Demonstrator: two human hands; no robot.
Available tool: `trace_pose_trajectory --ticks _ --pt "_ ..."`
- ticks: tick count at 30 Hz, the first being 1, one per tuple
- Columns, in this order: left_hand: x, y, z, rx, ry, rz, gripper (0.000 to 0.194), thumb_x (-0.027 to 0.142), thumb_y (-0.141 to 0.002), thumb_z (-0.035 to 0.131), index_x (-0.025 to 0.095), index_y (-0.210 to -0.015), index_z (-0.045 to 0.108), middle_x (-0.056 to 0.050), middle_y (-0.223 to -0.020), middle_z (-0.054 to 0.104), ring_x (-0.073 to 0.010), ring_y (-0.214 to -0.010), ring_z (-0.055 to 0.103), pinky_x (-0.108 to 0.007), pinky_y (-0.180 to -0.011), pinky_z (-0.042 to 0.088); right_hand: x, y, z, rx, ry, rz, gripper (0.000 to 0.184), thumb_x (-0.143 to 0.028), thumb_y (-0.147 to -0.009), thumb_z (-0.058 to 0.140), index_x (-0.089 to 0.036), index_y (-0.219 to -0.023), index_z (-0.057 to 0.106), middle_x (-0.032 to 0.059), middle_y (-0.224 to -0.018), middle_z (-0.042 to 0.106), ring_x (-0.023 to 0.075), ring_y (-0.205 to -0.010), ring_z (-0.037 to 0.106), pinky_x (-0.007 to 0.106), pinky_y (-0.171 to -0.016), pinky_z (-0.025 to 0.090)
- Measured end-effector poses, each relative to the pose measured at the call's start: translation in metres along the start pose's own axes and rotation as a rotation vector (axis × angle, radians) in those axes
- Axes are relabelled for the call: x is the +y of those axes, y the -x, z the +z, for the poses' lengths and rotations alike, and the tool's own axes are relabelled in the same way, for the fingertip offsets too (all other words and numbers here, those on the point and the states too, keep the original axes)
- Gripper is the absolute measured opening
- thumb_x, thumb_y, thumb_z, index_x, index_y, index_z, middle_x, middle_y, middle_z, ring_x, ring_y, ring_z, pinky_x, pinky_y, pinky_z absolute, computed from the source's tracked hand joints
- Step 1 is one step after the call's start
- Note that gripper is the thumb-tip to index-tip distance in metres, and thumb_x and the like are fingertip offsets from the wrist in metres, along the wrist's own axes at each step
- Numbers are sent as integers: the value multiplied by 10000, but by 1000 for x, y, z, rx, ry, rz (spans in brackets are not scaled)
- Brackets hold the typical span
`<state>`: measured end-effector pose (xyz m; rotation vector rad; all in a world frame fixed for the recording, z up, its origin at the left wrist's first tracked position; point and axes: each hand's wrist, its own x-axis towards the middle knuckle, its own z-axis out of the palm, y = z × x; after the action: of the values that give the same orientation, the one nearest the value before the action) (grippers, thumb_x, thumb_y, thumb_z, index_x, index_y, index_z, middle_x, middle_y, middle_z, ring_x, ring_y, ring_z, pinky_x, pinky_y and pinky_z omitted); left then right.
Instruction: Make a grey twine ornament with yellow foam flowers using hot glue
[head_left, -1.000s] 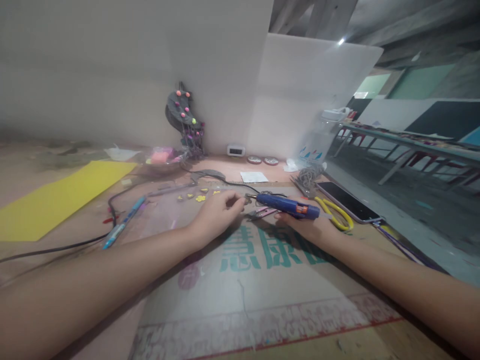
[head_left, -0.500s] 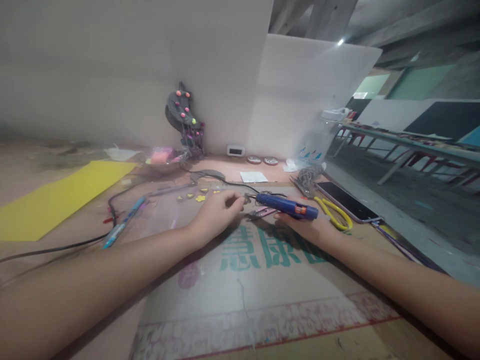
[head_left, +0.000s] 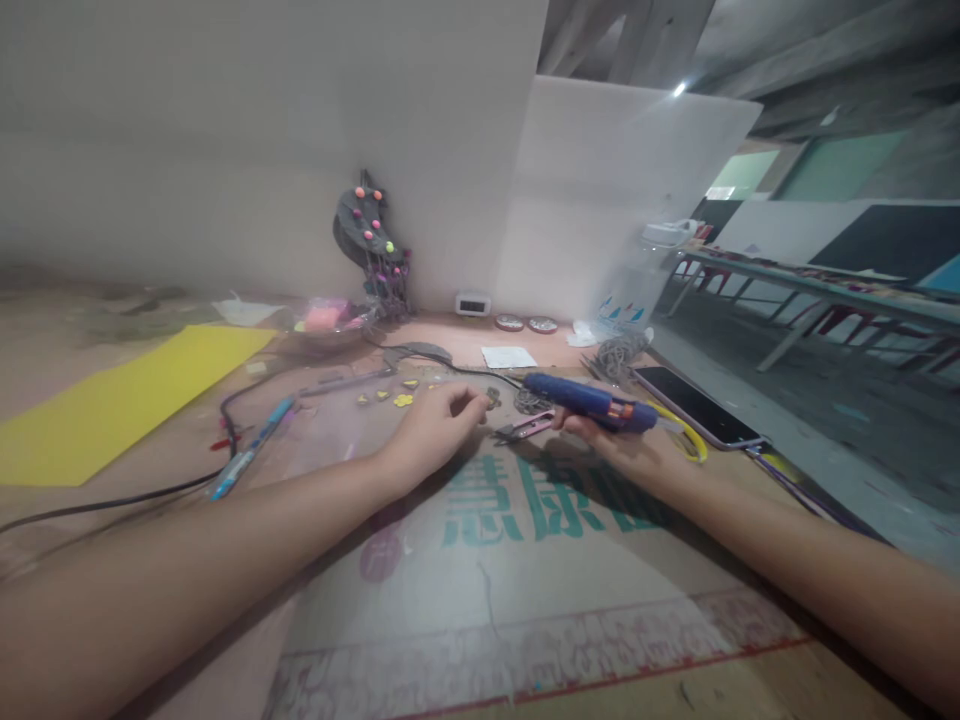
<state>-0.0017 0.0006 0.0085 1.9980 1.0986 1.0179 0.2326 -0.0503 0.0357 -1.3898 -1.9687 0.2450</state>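
While the right hand (head_left: 630, 452) has its grip closed around the blue glue gun (head_left: 581, 398), the left hand (head_left: 435, 425) pinches a small grey piece (head_left: 493, 398) near the gun's front. Glue-gun work seems in hand; moving that front end calls for care around the fingertips. Pink snips (head_left: 534, 427) lie just below the gun, on a printed sheet (head_left: 420, 622) covering the bench (head_left: 442, 332); beyond it stands a pale partition (head_left: 450, 150).

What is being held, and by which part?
Right grip: blue glue gun, from beneath its body, handle hidden. Left grip: small grey piece, by its left edge.
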Motion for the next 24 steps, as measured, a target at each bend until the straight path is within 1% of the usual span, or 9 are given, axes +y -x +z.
trace_pose_trajectory --ticks 2,6,9,11,12,14,16,20,24 --pt "-1 0 1 -13 12 6 265 342 -865 456 176 -741 622 -14 -752 680 -175 -715 608 -260 -671 435 -2 -5 -5 27 -51 -4 299 -468 -856 541 -200 -840 673 69 -840 693 226 -799 646 362 -756 520" --pt "1 1 1 -28 -10 -5 263 350 -861 460 177 -736 612 -11 -731 671 -178 -700 600 -266 -669 434 0 -28 -10 31 -139 6 353 -483 -875 519 -173 -816 677 69 -823 702 201 -775 646 339 -768 513" --pt "4 2 0 -27 -34 -4 267 346 -858 450 180 -717 606 -11 -716 663 -180 -698 590 -267 -667 424 11 -59 -5 72 -143 -3 320 -465 -807 626 -169 -910 691 71 -913 720 216 -851 653 334 -790 515" --pt "6 2 0 -36 -37 -5 279 343 -859 439 183 -689 591 -9 -696 652 -181 -696 585 -266 -663 419 23 -83 -1 54 -106 -26 394 -451 -748 696 -171 -1025 684 69 -987 724 236 -916 653 347 -827 509" --pt "6 3 0 -40 -34 -9 280 342 -858 437 184 -680 585 -8 -690 646 -181 -697 584 -265 -661 418 30 -95 2 44 -72 -11 398 -446 -748 697 -165 -1030 689 65 -968 729 240 -911 655 343 -820 508" --pt "7 3 0 -45 -27 -25 272 343 -855 442 184 -686 584 -6 -688 641 -182 -703 587 -263 -657 417 45 -116 9 10 60 129 370 -427 -748 701 -139 -980 702 72 -899 734 240 -847 660 329 -764 510" --pt "7 4 0 -48 -27 -43 263 344 -855 450 183 -703 592 -4 -696 642 -182 -710 591 -261 -654 417 59 -130 15 -27 139 183 369 -402 -758 699 -127 -1005 692 81 -891 733 220 -806 658 313 -739 505" --pt "8 5 0 -58 -36 -48 260 336 -860 458 181 -717 609 -2 -719 652 -176 -710 593 -261 -659 416 79 -141 24 -77 189 191 363 -373 -751 712 -108 -997 684 87 -852 734 195 -753 650 286 -710 496" --pt "8 4 0 -55 -28 -41 261 345 -854 465 181 -714 613 0 -693 641 -177 -686 580 -261 -633 406 89 -139 23 -106 259 175 373 -397 -785 680 -111 -1025 675 93 -906 735 198 -788 652 276 -731 483"
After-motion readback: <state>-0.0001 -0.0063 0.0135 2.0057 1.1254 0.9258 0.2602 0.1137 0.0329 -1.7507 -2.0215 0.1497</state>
